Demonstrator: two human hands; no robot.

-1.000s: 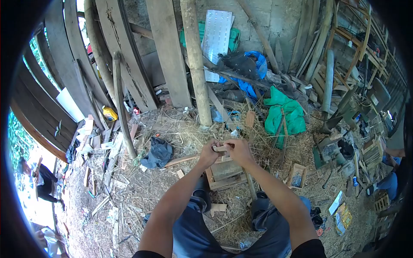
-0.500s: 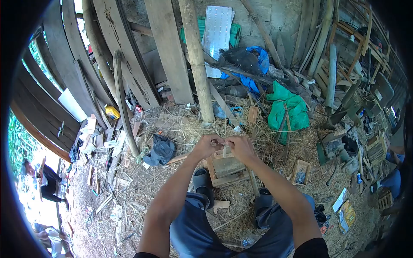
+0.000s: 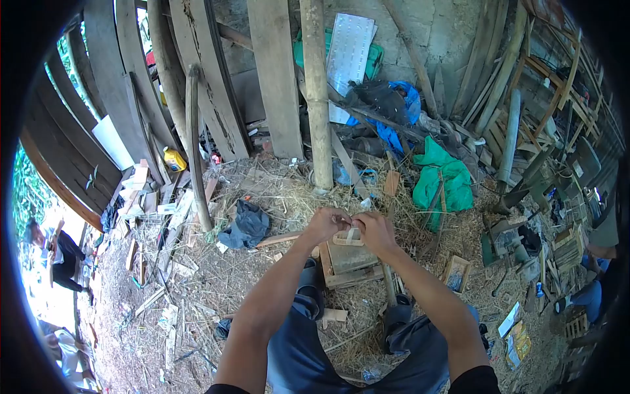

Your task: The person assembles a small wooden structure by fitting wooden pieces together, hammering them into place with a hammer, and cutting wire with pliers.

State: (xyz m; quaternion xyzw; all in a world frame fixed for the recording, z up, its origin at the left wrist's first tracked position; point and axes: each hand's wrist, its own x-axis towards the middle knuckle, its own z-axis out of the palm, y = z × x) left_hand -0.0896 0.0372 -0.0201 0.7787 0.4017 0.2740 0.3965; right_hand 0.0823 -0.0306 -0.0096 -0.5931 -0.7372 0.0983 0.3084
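Observation:
My left hand [image 3: 329,223] and my right hand [image 3: 375,232] are close together over a low wooden box [image 3: 354,259], fingertips pinched nearly against each other. Whatever small thing the fingers hold is too small to make out. Just under them, a pale, light-coloured piece [image 3: 348,240] with a raised strip shows at the box's far edge, partly covered by my right hand. The box stands on the ground between my feet, and a stick [image 3: 388,284] leans along its right side.
Straw and wood scraps litter the ground. A dark plastic bag [image 3: 247,223] lies to the left, a green bag [image 3: 443,182] to the right. A small wooden tray [image 3: 457,274] sits near my right knee. An upright pole [image 3: 317,98] rises ahead. People are at the far left [image 3: 58,253] and right [image 3: 586,285].
The whole view has shifted slightly as my head moved. Both hands stay over the box, pinched close together, with only small finger movements.

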